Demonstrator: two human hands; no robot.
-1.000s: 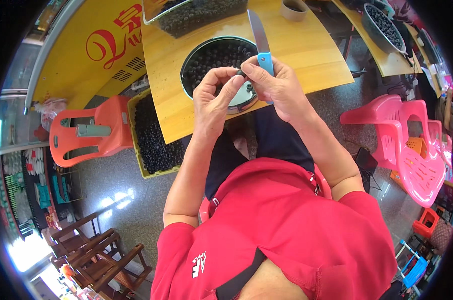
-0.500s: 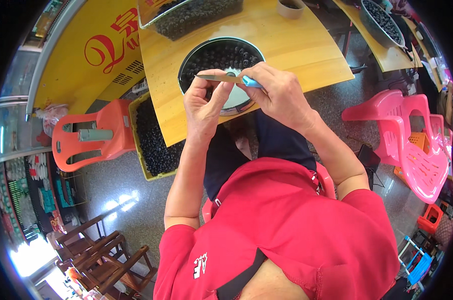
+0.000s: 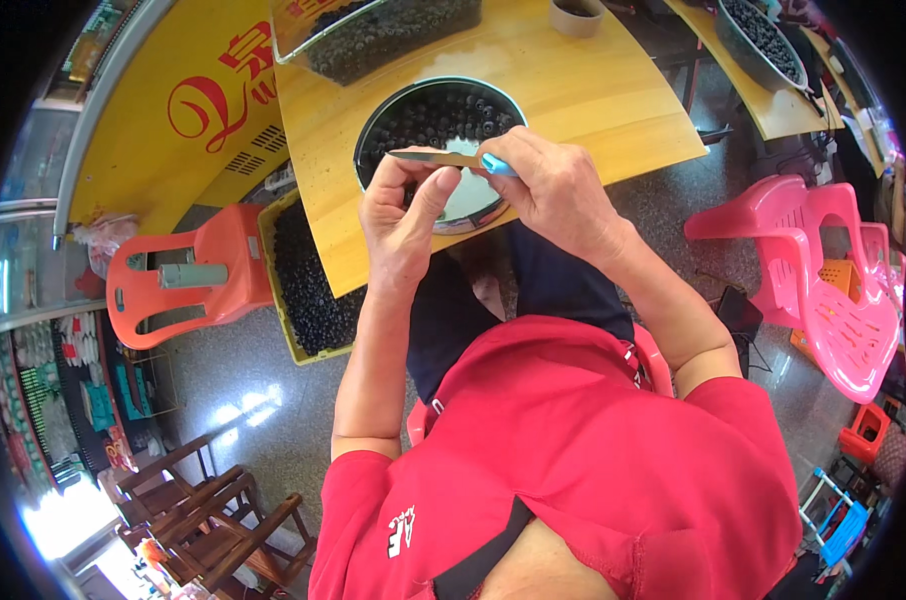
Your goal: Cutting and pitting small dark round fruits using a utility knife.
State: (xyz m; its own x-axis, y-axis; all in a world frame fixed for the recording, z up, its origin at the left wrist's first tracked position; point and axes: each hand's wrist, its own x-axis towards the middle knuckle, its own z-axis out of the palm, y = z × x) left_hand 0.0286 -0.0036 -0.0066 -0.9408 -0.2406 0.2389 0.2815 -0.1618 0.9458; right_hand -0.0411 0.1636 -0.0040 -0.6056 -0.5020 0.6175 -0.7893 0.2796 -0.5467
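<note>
Left of the knife (image 3: 433, 158), red writing (image 3: 221, 112), apparently part-hidden, marks yellow panelling (image 3: 181, 172).

Left grip (image 3: 398, 212) and right grip (image 3: 563, 190) curl close together.

Left of the pale wooden table (image 3: 613, 110) stand a yellow panel with red lettering (image 3: 123, 150) and an orange plastic chair (image 3: 243, 250); right of it, a pink plastic armchair (image 3: 748, 215). Speckled grey floor (image 3: 283, 400) (white glare (image 3: 238, 411) glints there) lies below.

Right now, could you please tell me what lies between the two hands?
In the head view, a knife blade spans the gap, with a round bowl behind it.
</note>
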